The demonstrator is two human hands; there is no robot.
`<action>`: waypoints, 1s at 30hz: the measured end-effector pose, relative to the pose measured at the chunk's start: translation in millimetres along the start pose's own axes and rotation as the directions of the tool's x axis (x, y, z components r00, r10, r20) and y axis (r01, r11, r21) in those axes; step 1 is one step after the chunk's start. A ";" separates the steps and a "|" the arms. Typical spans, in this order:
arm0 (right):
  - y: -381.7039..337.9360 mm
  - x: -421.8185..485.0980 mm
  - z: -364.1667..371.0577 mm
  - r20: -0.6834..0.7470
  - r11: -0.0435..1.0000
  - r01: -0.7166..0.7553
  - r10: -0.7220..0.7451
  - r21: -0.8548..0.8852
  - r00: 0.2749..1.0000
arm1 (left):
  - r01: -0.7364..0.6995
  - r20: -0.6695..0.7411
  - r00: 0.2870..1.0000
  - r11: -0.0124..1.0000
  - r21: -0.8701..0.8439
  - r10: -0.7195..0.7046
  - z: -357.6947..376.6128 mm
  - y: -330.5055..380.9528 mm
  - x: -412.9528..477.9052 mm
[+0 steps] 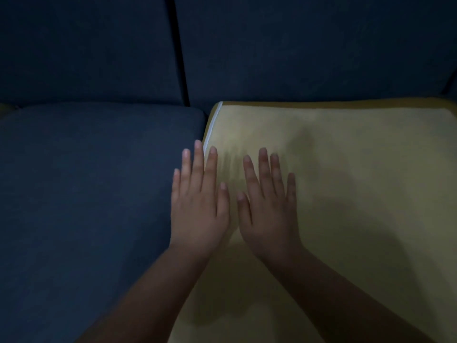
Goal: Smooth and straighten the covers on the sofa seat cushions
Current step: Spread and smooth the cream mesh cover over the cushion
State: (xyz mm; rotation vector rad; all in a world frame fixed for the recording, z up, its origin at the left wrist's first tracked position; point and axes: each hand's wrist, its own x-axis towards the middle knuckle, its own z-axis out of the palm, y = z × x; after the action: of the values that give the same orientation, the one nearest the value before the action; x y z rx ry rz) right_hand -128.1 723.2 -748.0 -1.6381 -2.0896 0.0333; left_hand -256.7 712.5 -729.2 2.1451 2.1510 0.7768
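Place: home, prob. living rm, dim light
Evidence: fabric sofa w/ navy back cushions (86, 45), navy seat cushion (86, 181), yellow cover (346, 181) on neighbouring seat

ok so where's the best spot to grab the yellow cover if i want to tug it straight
Probably the white-piped left edge of the yellow cover, coming from the left, out of the gap beside the blue seat cushion. It is the one raised, defined edge in view; the rest lies flat with nothing to pinch. The left hand already lies open across that edge, and the right hand is flat further in.
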 end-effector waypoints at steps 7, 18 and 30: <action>15.5 -60.9 49.2 0.314 0.992 -0.057 0.091 -0.117 0.945 | 0.026 0.354 0.932 0.990 0.138 -0.074 51.4 -36.5 -69.3; 15.7 -52.4 -12.8 0.146 0.997 -0.037 0.047 -0.065 0.988 | -0.007 0.219 0.976 1.000 0.000 0.007 25.5 25.6 -75.2; 92.0 -105.1 4.4 0.319 0.982 -0.081 0.132 -0.168 0.939 | -0.013 0.391 0.919 0.985 0.171 -0.055 56.8 42.2 -109.7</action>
State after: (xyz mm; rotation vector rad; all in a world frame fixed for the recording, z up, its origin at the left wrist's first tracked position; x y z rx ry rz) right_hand -28.6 653.6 -817.3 -1.9504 -2.2921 0.2005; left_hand -190.7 626.0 -801.2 2.1179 2.0791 0.1352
